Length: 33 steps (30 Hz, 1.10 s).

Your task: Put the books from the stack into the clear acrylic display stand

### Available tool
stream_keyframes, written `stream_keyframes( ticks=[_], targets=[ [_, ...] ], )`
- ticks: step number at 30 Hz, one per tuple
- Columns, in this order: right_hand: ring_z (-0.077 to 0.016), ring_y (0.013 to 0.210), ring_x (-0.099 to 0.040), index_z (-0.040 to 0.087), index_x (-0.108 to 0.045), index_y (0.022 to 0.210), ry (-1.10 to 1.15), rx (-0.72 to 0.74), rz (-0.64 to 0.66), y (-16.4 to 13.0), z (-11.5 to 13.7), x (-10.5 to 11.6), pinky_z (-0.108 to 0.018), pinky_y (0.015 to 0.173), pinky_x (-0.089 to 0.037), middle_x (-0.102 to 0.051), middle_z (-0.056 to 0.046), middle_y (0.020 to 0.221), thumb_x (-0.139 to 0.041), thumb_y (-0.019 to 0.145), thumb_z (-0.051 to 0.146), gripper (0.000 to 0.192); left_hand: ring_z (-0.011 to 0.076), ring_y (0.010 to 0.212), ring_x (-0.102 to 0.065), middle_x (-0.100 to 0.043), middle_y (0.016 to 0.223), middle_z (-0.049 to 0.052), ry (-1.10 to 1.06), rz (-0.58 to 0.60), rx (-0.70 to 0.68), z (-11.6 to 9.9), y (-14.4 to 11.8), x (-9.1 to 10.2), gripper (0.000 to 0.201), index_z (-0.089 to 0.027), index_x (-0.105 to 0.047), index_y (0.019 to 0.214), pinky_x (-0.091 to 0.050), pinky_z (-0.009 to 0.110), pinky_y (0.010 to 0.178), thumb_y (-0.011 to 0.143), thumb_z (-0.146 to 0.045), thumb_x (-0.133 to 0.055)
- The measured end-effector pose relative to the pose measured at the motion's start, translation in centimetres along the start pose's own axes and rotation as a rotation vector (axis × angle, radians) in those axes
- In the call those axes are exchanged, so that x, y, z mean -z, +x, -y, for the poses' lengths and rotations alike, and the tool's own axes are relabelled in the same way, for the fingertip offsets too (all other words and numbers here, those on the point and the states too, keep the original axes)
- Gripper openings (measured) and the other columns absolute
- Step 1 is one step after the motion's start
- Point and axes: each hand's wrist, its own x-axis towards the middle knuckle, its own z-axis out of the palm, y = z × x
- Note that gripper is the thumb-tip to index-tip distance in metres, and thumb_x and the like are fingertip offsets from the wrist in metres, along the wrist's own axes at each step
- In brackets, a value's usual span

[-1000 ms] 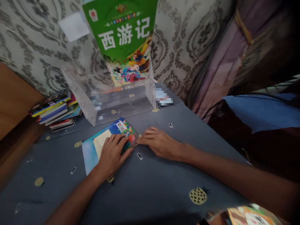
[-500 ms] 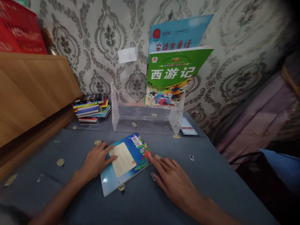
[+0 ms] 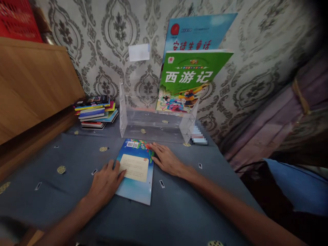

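Observation:
A thin blue book lies back cover up on the grey cloth, with a cream panel and a barcode on it. My left hand rests flat at its left edge, thumb on the cover. At the book's upper right edge my right hand lies flat, fingers touching the corner. Behind the book stands a clear acrylic rack holding a green book and a blue book upright against the wall.
A stack of several books lies left of the rack. A wooden panel rises at the left. A curtain and blue fabric are at the right. A small blurred item sits by the rack's right side.
The blue book has turned from slanted to nearly straight and sits closer to the rack. My left hand slid to its left edge; my right hand moved up to its top right corner.

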Motion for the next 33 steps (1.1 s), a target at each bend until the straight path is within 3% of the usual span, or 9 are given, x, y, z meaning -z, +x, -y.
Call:
stream_keyframes(
  ticks=[4,13,21,24,29,33],
  targets=[
    [-0.0277,0.145,-0.036,0.009,-0.037,0.149,-0.006,0.044,0.007,1.2,-0.6,-0.5,-0.049,0.116,-0.034,-0.042,-0.022,0.153,-0.042,0.1,0.029,0.053,0.0287,0.087,-0.069,-0.064,0.1,0.013,0.017,0.008,0.02,-0.2,-0.2,0.1,0.032,-0.015,-0.061,0.11,-0.053,0.035,0.064,0.102,-0.032,-0.036],
    [-0.0269,0.145,-0.037,0.018,-0.036,0.152,-0.062,0.028,-0.047,2.3,-1.1,-1.4,-0.052,0.114,-0.035,-0.04,-0.018,0.155,-0.036,0.102,0.033,0.051,0.0281,0.089,-0.067,-0.063,0.099,0.012,0.015,-0.025,0.041,-0.2,1.0,-0.3,0.031,-0.015,-0.06,0.105,-0.052,0.033,0.061,0.101,-0.03,-0.033],
    [-0.0281,0.137,-0.046,0.017,-0.046,0.146,-0.169,-0.023,-0.068,2.3,-0.3,-0.9,-0.048,0.11,-0.039,-0.046,-0.014,0.152,-0.038,0.102,0.032,0.047,0.0278,0.092,-0.064,-0.062,0.098,0.011,-0.004,-0.053,0.041,-0.1,1.2,-0.2,0.031,-0.017,-0.061,0.102,-0.051,0.031,0.058,0.1,-0.034,-0.035],
    [-0.028,0.133,-0.05,0.018,-0.05,0.144,-0.155,-0.045,-0.087,2.3,-0.5,-0.8,-0.048,0.107,-0.04,-0.049,-0.013,0.15,-0.041,0.101,0.034,0.046,0.0281,0.097,-0.061,-0.064,0.099,0.012,-0.012,-0.151,-0.011,0.2,1.3,-0.6,0.029,-0.018,-0.062,0.099,-0.053,0.036,0.067,0.099,-0.034,-0.038],
    [-0.029,0.131,-0.05,0.018,-0.051,0.142,-0.048,-0.068,-0.118,2.5,-1.3,-0.8,-0.05,0.107,-0.039,-0.054,-0.013,0.146,-0.048,0.098,0.04,0.049,0.0297,0.111,-0.061,-0.064,0.124,0.015,-0.097,-0.322,-0.19,1.4,2.0,-2.6,0.026,-0.018,-0.062,0.11,-0.049,0.047,0.093,0.097,-0.027,-0.041],
    [-0.0293,0.129,-0.051,0.015,-0.051,0.141,-0.008,-0.093,-0.113,2.6,-1.3,-0.7,-0.047,0.107,-0.039,-0.055,-0.014,0.145,-0.052,0.097,0.04,0.051,0.0303,0.114,-0.062,-0.065,0.126,0.017,-0.097,-0.343,-0.251,2.1,2.4,-3.1,0.028,-0.017,-0.062,0.111,-0.048,0.048,0.097,0.098,-0.028,-0.039]
  ],
)
